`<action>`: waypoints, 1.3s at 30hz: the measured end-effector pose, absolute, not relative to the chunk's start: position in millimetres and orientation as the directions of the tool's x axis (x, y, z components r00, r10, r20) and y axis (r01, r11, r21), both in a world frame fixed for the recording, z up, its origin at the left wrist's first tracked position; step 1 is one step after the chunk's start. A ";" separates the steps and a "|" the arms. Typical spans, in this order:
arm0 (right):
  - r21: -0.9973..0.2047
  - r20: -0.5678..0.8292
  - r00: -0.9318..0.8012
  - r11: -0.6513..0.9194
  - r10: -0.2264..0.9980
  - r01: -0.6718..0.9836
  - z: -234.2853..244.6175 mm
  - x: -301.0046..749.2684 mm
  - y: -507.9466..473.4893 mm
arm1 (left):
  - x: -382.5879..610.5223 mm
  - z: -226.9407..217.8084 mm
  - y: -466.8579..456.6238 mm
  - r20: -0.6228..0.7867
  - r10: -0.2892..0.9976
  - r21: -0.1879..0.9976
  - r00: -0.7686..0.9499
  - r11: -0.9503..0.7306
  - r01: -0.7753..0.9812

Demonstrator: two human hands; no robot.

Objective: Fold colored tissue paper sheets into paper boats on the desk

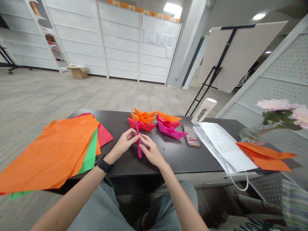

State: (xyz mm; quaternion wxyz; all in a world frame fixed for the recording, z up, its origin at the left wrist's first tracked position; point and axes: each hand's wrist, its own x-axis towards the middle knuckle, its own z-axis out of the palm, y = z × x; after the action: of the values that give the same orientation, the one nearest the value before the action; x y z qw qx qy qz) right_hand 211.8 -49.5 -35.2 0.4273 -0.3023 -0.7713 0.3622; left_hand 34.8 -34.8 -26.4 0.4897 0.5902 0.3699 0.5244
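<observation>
A narrow folded piece of magenta paper [139,151] stands on edge between my two hands, over the dark table. My left hand [125,141], with a black watch on its wrist, pinches the paper from the left. From the right, my right hand [150,149] grips the same piece with thumb and fingers. Just beyond my hands sit folded paper boats: orange ones [144,116] on a red one [150,126], and beside them an orange boat [169,116], a red boat and a magenta boat [170,130].
Large orange sheets [57,144] over green paper [89,155] hang past the table's left edge. To the right lie printed pages [223,144], a white cable [246,183], a white cylinder [204,110], folded orange paper [267,157] and a flower vase [250,135].
</observation>
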 end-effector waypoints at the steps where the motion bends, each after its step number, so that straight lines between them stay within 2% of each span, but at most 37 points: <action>1: -0.806 0.452 -0.456 0.570 0.767 0.161 -35.6 211.9 -48.9 | 34.6 -27.0 -34.5 0.259 0.949 0.966 0.179 -0.249 -0.073; 8: -0.774 0.495 -0.434 0.609 0.753 0.174 -39.0 210.6 -46.7 | 34.2 -28.2 -34.9 0.291 0.942 0.956 0.169 -0.294 -0.007; 11: -0.807 0.483 -0.394 0.572 0.782 0.146 -44.1 207.8 -46.3 | 35.5 -29.0 -35.8 0.312 0.940 0.945 0.140 -0.322 0.056; 14: -0.852 0.459 -0.282 0.508 0.842 0.129 -49.5 205.0 -45.2 | 38.1 -29.2 -36.9 0.338 0.936 0.928 0.098 -0.349 0.128; 16: -0.847 0.472 -0.195 0.504 0.860 0.171 -50.2 204.1 -44.5 | 39.9 -28.5 -37.8 0.364 0.929 0.913 0.060 -0.369 0.175; 19: -0.794 0.510 -0.161 0.534 0.845 0.290 -46.9 204.5 -44.5 | 41.0 -26.7 -39.2 0.416 0.909 0.875 0.034 -0.411 0.256; 23: -0.725 0.544 -0.139 0.547 0.827 0.418 -42.4 205.4 -45.3 | 40.6 -27.2 -39.9 0.477 0.867 0.756 0.141 -0.487 0.437; 26: -0.717 0.535 -0.118 0.524 0.836 0.461 -41.9 205.5 -45.8 | 40.7 -31.3 -38.3 0.461 0.872 0.693 0.163 -0.469 0.547; 34: -0.781 0.496 0.010 0.441 0.868 0.441 -48.1 204.8 -42.8 | 38.3 -39.3 -33.2 0.464 0.884 0.724 0.053 -0.413 0.552; 39: -0.825 0.443 0.046 0.387 0.896 0.412 -49.8 202.4 -41.9 | 37.9 -35.8 -33.6 0.462 0.885 0.735 0.054 -0.416 0.535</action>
State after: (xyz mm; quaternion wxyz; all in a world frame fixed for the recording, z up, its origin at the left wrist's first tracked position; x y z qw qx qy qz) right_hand 202.4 -41.9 -49.8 0.5200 -0.5026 -0.6503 0.2325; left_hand 37.9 -33.6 -35.8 0.1883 0.7012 0.5063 0.4653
